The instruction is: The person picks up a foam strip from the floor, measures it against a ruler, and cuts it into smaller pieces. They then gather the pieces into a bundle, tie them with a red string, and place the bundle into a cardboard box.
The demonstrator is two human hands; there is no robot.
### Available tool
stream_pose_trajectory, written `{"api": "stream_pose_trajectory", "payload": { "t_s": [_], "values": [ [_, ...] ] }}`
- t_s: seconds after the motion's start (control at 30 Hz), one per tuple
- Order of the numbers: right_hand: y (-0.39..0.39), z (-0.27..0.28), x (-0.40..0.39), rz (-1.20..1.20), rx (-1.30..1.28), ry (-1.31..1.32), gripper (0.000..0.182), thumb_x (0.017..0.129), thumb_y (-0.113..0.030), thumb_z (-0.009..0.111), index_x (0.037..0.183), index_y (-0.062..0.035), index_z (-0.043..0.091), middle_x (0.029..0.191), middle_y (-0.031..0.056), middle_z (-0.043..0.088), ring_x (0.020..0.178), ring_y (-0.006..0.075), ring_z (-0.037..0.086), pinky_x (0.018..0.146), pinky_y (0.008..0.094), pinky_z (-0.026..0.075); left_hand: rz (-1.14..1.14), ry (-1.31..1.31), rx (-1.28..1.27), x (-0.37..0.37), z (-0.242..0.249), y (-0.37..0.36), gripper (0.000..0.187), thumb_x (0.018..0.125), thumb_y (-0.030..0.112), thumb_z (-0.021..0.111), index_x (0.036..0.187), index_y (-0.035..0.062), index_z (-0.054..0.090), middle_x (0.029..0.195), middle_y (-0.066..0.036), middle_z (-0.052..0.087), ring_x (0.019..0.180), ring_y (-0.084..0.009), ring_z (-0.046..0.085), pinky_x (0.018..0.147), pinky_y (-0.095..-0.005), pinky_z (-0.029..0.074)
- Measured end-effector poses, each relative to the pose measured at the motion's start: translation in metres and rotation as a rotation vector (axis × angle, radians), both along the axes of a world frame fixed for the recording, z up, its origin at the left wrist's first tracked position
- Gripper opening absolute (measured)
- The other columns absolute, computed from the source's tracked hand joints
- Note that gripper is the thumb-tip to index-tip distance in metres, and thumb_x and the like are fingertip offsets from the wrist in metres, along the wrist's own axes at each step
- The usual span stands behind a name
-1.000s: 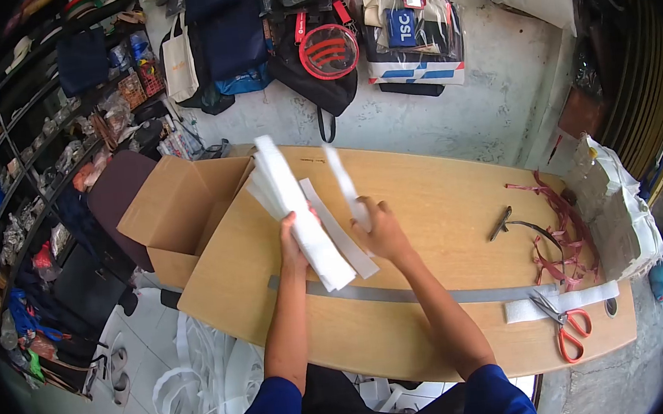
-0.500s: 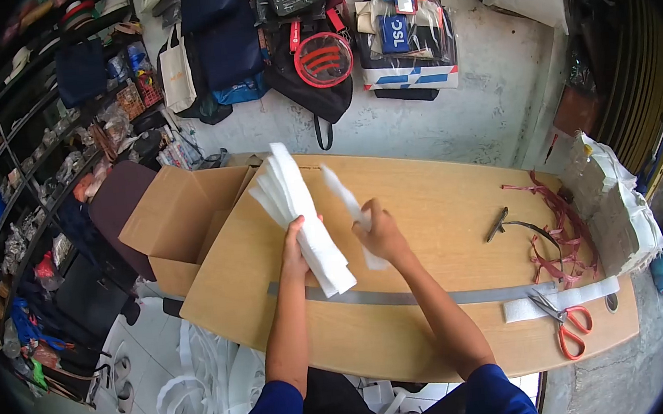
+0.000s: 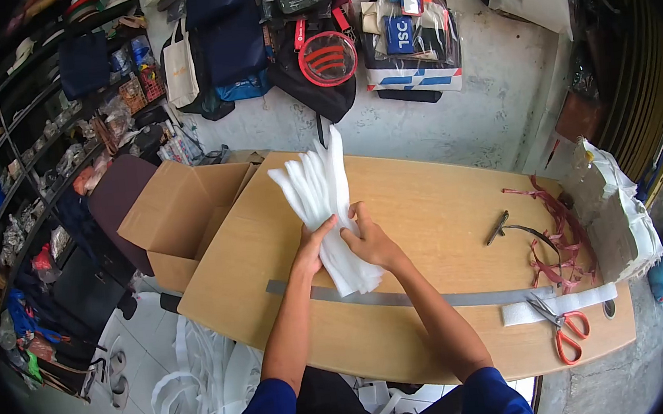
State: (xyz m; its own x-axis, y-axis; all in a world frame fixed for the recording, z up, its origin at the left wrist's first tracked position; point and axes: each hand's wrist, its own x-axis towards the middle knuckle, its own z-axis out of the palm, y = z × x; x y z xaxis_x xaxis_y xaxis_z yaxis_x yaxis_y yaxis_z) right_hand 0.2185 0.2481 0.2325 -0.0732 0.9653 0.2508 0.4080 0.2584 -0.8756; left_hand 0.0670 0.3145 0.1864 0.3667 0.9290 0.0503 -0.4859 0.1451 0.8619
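Observation:
A fanned bundle of soft white strips (image 3: pixel 307 184) is held upright above the wooden table (image 3: pixel 444 212). My left hand (image 3: pixel 312 249) is wrapped round the bundle's left side, thumb across its front. My right hand (image 3: pixel 373 243) pinches the right side, where one strip stands a little higher than the others. Both hands touch the same bundle, and its lower ends hang near a long grey metal ruler (image 3: pixel 436 301). A single white strip (image 3: pixel 521 313) lies flat at the table's right, with orange-handled scissors (image 3: pixel 570 332) partly over it.
An open cardboard box (image 3: pixel 158 212) stands at the table's left end. Tangled dark red cords (image 3: pixel 558 225) and a black strap with a clip (image 3: pixel 498 227) lie at the right, beside a white wrapped block (image 3: pixel 611 212). Loose white strips (image 3: pixel 197 387) are heaped on the floor.
My right hand has moved left with its separate strip, which now rests against the bundle. The bundle has shifted slightly right and its upper ends have fanned wider.

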Motion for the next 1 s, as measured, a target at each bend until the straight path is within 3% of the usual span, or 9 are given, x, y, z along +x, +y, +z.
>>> {"api": "stream_pose_trajectory", "payload": {
  "t_s": [0.17, 0.23, 0.33, 0.4, 0.63, 0.7, 0.8, 0.93, 1.0],
  "values": [
    [-0.006, 0.010, 0.001, -0.037, -0.162, 0.002, 0.060, 0.083, -0.030, 0.073, 0.115, -0.0060, 0.028, 0.100, 0.0270, 0.056, 0.098, 0.0352, 0.059, 0.087, 0.0441, 0.047, -0.107, 0.035, 0.040, 0.002, 0.010, -0.009, 0.071, 0.083, 0.027, 0.075, 0.139, 0.0019, 0.038, 0.128, -0.012, 0.054, 0.116, -0.0223, 0.055, 0.094, -0.0371, 0.049],
    [-0.005, 0.006, 0.003, 0.012, -0.146, 0.053, 0.078, 0.070, -0.033, 0.085, 0.113, -0.0033, 0.028, 0.105, 0.0262, 0.056, 0.103, 0.0341, 0.059, 0.090, 0.0407, 0.048, -0.140, 0.018, -0.003, 0.003, 0.016, -0.015, 0.070, 0.087, 0.027, 0.071, 0.142, 0.0024, 0.035, 0.132, -0.012, 0.052, 0.120, -0.0222, 0.053, 0.096, -0.0367, 0.048],
    [-0.008, 0.013, 0.003, -0.029, -0.169, -0.096, 0.087, 0.060, -0.029, 0.091, 0.113, -0.0021, 0.027, 0.109, 0.0263, 0.055, 0.106, 0.0344, 0.058, 0.093, 0.0379, 0.047, -0.173, -0.014, 0.002, 0.004, 0.016, -0.019, 0.067, 0.092, 0.035, 0.062, 0.143, 0.0030, 0.033, 0.134, -0.012, 0.051, 0.123, -0.0232, 0.051, 0.100, -0.0386, 0.045],
    [-0.007, 0.007, 0.003, -0.048, -0.170, -0.102, 0.091, 0.059, -0.028, 0.091, 0.116, -0.0011, 0.026, 0.110, 0.0281, 0.056, 0.107, 0.0371, 0.059, 0.093, 0.0387, 0.048, -0.150, 0.016, -0.051, 0.005, 0.021, -0.024, 0.067, 0.095, 0.043, 0.053, 0.144, 0.0024, 0.032, 0.137, -0.013, 0.050, 0.125, -0.0250, 0.050, 0.105, -0.0412, 0.040],
    [-0.008, -0.001, 0.002, -0.057, -0.044, -0.126, 0.091, 0.057, -0.025, 0.091, 0.116, -0.0018, 0.026, 0.104, 0.0306, 0.057, 0.101, 0.0413, 0.062, 0.091, 0.0403, 0.049, -0.133, -0.214, -0.075, 0.007, 0.014, -0.025, 0.064, 0.095, 0.043, 0.049, 0.142, 0.0013, 0.036, 0.140, -0.014, 0.048, 0.125, -0.0267, 0.050, 0.106, -0.0421, 0.039],
    [-0.012, 0.006, 0.001, -0.033, 0.073, -0.124, 0.086, 0.060, -0.028, 0.090, 0.113, -0.0043, 0.026, 0.101, 0.0287, 0.058, 0.100, 0.0409, 0.062, 0.088, 0.0414, 0.050, -0.138, -0.127, -0.054, 0.007, 0.011, -0.022, 0.066, 0.093, 0.044, 0.052, 0.142, 0.0019, 0.036, 0.139, -0.013, 0.049, 0.123, -0.0271, 0.052, 0.103, -0.0414, 0.042],
    [-0.034, 0.048, 0.001, 0.090, 0.024, -0.093, 0.072, 0.072, -0.036, 0.085, 0.107, -0.0078, 0.029, 0.104, 0.0193, 0.050, 0.101, 0.0281, 0.054, 0.091, 0.0376, 0.045, -0.109, -0.134, 0.005, 0.008, 0.017, -0.030, 0.069, 0.088, 0.037, 0.067, 0.140, 0.0040, 0.036, 0.130, -0.010, 0.053, 0.118, -0.0229, 0.054, 0.096, -0.0374, 0.048],
    [-0.056, 0.048, 0.009, 0.118, 0.172, -0.085, 0.056, 0.085, -0.038, 0.073, 0.109, -0.0106, 0.030, 0.101, 0.0180, 0.051, 0.098, 0.0270, 0.054, 0.087, 0.0373, 0.046, -0.100, -0.183, 0.150, 0.013, 0.014, -0.039, 0.072, 0.083, 0.032, 0.075, 0.137, 0.0030, 0.038, 0.124, -0.010, 0.053, 0.114, -0.0213, 0.053, 0.096, -0.0376, 0.047],
    [-0.072, 0.049, 0.017, 0.165, -0.121, 0.370, 0.034, 0.098, -0.034, 0.056, 0.109, -0.0128, 0.032, 0.108, 0.0144, 0.048, 0.107, 0.0210, 0.048, 0.092, 0.0361, 0.043, -0.077, -0.184, 0.189, 0.021, 0.021, -0.056, 0.072, 0.082, 0.031, 0.076, 0.137, 0.0031, 0.038, 0.123, -0.010, 0.053, 0.114, -0.0213, 0.053, 0.096, -0.0378, 0.047]
  ]
}}
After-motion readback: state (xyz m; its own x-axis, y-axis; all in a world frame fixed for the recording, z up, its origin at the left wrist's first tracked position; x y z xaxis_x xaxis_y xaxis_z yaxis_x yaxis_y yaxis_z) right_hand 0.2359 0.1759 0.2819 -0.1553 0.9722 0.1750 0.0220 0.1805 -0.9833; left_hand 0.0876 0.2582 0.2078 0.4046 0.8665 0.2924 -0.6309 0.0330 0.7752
